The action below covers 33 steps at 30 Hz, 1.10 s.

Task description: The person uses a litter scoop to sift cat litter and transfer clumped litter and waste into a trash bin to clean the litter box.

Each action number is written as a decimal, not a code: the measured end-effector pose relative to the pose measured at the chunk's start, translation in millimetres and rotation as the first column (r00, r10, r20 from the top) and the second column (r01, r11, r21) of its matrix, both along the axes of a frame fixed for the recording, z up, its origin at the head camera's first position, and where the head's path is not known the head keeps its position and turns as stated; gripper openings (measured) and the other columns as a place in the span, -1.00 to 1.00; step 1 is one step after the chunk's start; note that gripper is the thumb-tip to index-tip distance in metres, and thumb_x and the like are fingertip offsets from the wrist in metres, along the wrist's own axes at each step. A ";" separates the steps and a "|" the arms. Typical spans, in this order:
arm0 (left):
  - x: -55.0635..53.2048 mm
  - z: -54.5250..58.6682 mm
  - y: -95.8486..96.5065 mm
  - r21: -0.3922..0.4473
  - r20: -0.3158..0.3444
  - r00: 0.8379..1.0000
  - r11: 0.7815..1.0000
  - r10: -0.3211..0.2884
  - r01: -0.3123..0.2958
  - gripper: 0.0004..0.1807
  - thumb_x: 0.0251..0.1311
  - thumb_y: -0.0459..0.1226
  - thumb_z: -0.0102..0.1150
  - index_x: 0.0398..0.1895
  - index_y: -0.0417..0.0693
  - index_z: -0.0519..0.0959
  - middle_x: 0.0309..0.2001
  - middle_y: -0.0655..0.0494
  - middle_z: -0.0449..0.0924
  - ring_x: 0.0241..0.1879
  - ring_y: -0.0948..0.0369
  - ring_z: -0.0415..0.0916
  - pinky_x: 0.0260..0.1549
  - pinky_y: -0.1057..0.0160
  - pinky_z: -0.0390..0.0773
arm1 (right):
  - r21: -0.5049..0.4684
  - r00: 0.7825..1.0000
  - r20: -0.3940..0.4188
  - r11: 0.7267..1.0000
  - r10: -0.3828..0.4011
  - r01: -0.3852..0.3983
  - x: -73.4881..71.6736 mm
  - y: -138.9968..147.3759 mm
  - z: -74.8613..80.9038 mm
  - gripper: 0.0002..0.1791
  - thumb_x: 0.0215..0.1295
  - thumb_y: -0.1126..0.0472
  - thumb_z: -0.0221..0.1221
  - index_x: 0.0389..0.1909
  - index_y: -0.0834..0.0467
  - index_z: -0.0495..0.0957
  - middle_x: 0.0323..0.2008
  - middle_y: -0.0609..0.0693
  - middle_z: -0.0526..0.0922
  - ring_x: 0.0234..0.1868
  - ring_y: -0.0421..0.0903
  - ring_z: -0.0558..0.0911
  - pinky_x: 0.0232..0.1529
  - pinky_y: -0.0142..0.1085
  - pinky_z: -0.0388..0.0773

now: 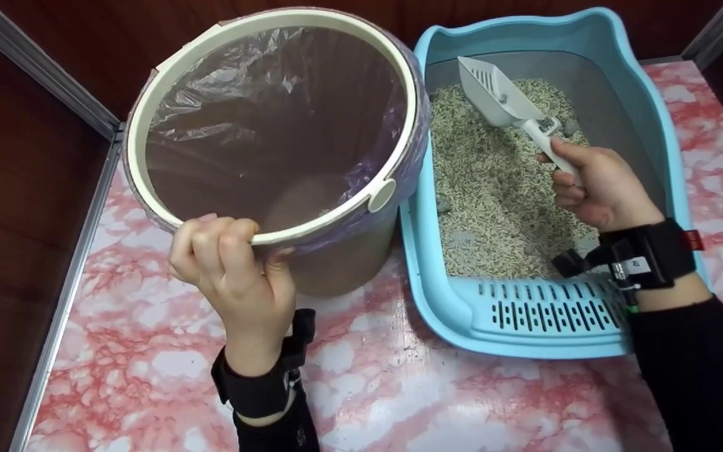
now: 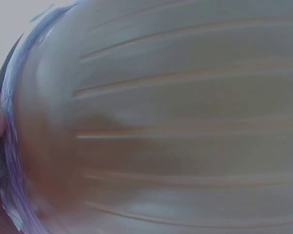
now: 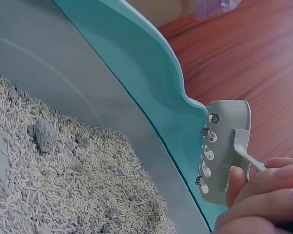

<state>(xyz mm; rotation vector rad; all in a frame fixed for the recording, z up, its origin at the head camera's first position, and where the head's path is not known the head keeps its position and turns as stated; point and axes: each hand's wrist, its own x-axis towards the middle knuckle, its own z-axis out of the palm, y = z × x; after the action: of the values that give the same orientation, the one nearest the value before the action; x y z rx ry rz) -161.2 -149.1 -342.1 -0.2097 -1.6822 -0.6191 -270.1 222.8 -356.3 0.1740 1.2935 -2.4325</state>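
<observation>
My right hand [image 1: 609,185] grips the handle of a pale grey litter scoop [image 1: 512,107] above the blue litter box [image 1: 423,263]. A small grey bit lies in the scoop's slotted pan. In the right wrist view, dark grey bits sit in the slots of the scoop [image 3: 232,122]. Pale pellet litter [image 1: 493,213] with grey clumps [image 3: 45,135] covers much of the box floor. On the left, my left hand [image 1: 230,270] holds the cream rim of a waste bin [image 1: 349,263], fingers over the edge. The left wrist view is mostly the bin's ribbed wall [image 2: 185,107].
A clear, purplish liner [image 1: 230,100] is spread inside the bin, which stands right beside the box. Dark reddish-brown panels [image 1: 16,157] with metal edging enclose the left and back. The floor [image 1: 368,389] has a red and white marbled pattern.
</observation>
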 end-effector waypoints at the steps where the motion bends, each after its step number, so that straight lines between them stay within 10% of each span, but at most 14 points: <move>1: -0.1 -0.3 -0.1 0.000 0.001 1.000 1.000 0.000 0.000 -0.42 0.32 0.19 -0.11 -0.44 -0.19 0.36 -0.42 -0.11 0.32 -0.18 -0.18 0.25 -0.01 -0.10 0.08 | 0.002 1.000 0.000 1.000 -0.003 0.003 0.2 -0.1 -0.1 -0.75 0.42 0.17 0.13 -0.19 0.33 0.54 -0.57 0.01 0.49 -0.78 -0.24 0.31 -0.77 -0.46 0.18; 6: -0.2 -1.1 -0.1 -0.001 0.007 1.000 1.000 -0.002 0.002 -0.43 0.34 0.18 -0.11 -0.43 -0.18 0.37 -0.41 -0.11 0.32 -0.15 -0.17 0.25 0.00 -0.11 0.08 | 0.119 0.995 -0.055 0.989 -0.080 0.086 1.7 -2.7 -1.2 -0.76 0.37 0.17 0.19 -0.25 0.32 0.58 -0.56 -0.02 0.49 -0.77 -0.26 0.31 -0.78 -0.48 0.15; 8: -0.1 -1.3 -0.1 -0.002 0.007 1.000 1.000 -0.002 0.002 -0.44 0.35 0.17 -0.11 -0.43 -0.18 0.37 -0.41 -0.11 0.32 -0.15 -0.17 0.25 0.01 -0.11 0.08 | 0.283 0.980 -0.158 0.945 -0.124 0.165 2.0 -5.4 -3.1 -0.77 0.36 0.17 0.21 -0.31 0.30 0.62 -0.59 -0.04 0.47 -0.76 -0.27 0.29 -0.77 -0.48 0.14; 14: -0.2 -0.9 -0.2 -0.001 0.002 1.000 1.000 0.000 0.000 -0.44 0.35 0.16 -0.11 -0.43 -0.18 0.37 -0.41 -0.11 0.32 -0.15 -0.18 0.25 0.02 -0.10 0.07 | 0.741 0.895 -0.436 0.525 -0.098 0.418 1.3 -11.9 -8.5 -0.80 0.35 0.11 0.22 -0.32 0.17 0.67 -0.72 -0.19 0.45 -0.73 -0.31 0.33 -0.71 -0.46 0.21; 21: -0.2 0.0 -0.1 0.002 0.002 1.000 1.000 0.004 -0.004 -0.43 0.35 0.17 -0.12 -0.44 -0.19 0.37 -0.41 -0.11 0.32 -0.15 -0.18 0.26 0.02 -0.10 0.08 | 0.836 0.862 -0.506 0.236 -0.019 0.496 0.5 -13.2 -7.0 -0.61 0.31 0.03 0.24 -0.14 0.32 0.65 -0.66 -0.34 0.47 -0.66 -0.32 0.33 -0.57 -0.43 0.25; 27: -0.3 0.4 0.1 0.004 0.000 1.000 1.000 0.002 -0.002 -0.42 0.34 0.18 -0.12 -0.44 -0.18 0.37 -0.41 -0.11 0.32 -0.16 -0.18 0.26 0.01 -0.09 0.08 | 0.840 0.846 -0.533 0.132 0.019 0.526 1.0 -12.7 -4.7 -0.60 0.27 0.02 0.27 -0.10 0.27 0.67 -0.60 -0.36 0.48 -0.64 -0.33 0.35 -0.55 -0.43 0.24; 33: 0.0 0.5 0.1 0.006 0.006 1.000 1.000 -0.001 0.001 -0.40 0.32 0.21 -0.12 -0.45 -0.18 0.37 -0.41 -0.11 0.32 -0.17 -0.18 0.25 0.00 -0.10 0.08 | 0.824 0.829 -0.559 0.129 0.027 0.552 1.2 -12.1 -5.1 -0.63 0.25 0.04 0.30 -0.11 0.26 0.68 -0.58 -0.36 0.50 -0.63 -0.36 0.36 -0.52 -0.45 0.25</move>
<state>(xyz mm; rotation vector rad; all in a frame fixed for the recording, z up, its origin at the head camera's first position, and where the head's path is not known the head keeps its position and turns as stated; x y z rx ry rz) -161.2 -149.0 -341.6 -0.2050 -1.6859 -0.6257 -268.9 210.7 -361.4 0.1800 3.2090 -1.3279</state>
